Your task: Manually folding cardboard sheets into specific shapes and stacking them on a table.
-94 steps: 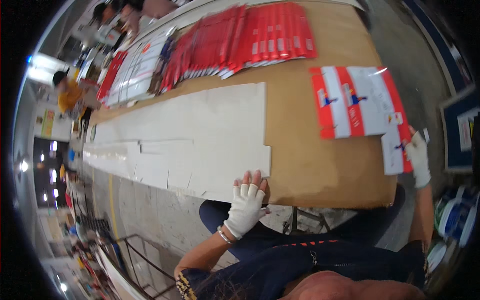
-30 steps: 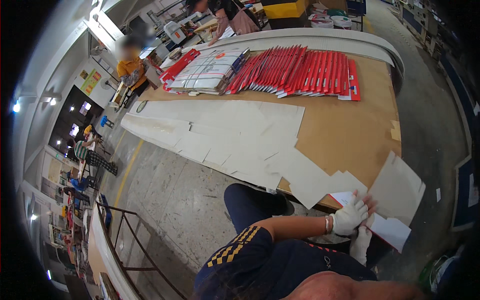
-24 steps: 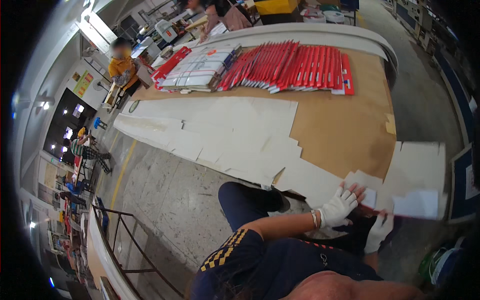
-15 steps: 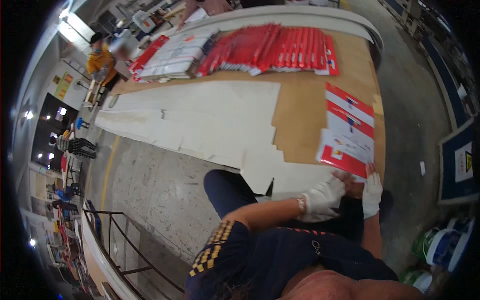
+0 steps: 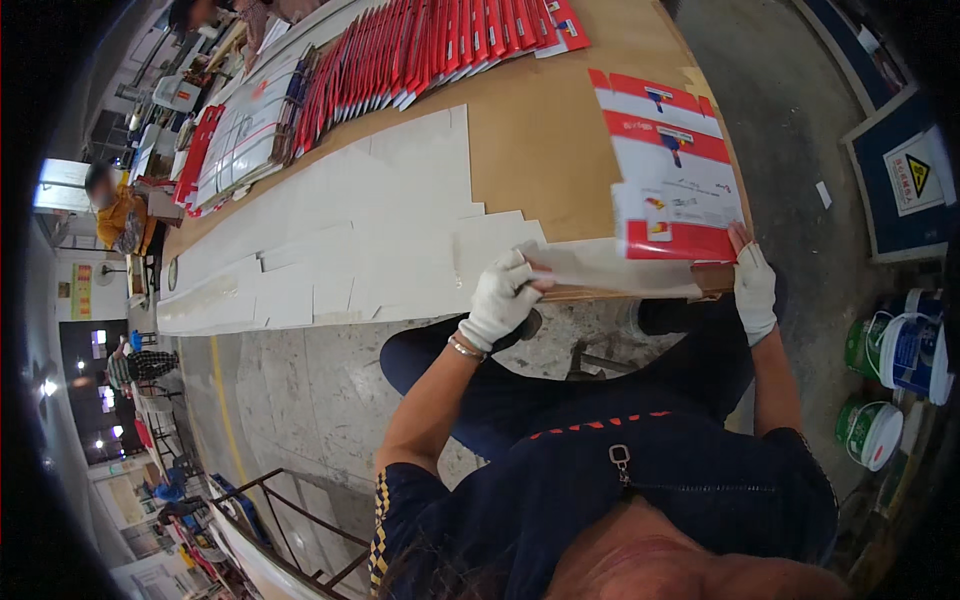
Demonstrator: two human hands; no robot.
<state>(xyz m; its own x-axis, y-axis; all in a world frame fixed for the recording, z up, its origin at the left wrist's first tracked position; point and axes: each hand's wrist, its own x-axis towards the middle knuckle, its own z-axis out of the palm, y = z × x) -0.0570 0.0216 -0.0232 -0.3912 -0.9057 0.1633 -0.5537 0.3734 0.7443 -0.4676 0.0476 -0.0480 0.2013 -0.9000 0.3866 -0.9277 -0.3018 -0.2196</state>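
Head view, item by item. One printed card [image 5: 690, 150], red and white, lies face up at the desk's near right edge, looking flat and unfolded. Right hand [image 5: 753, 285]: fingers on the card's near right corner; whether pinching, cannot tell. Left hand [image 5: 500, 300]: fingers curled beside the near edge; whether holding anything, cannot tell. Apparently done: a row of red-and-white pieces [image 5: 430, 50], overlapping along the far side. Apparently left: this card, and perhaps the white cardboard [image 5: 380, 220] spread on the left. Surface: brown-topped desk [image 5: 530, 150]; tied bundle [image 5: 250, 130], far left. Room: concrete floor [image 5: 310, 380]; buckets [image 5: 915, 350], right; co-worker in yellow [image 5: 125, 220], far left.
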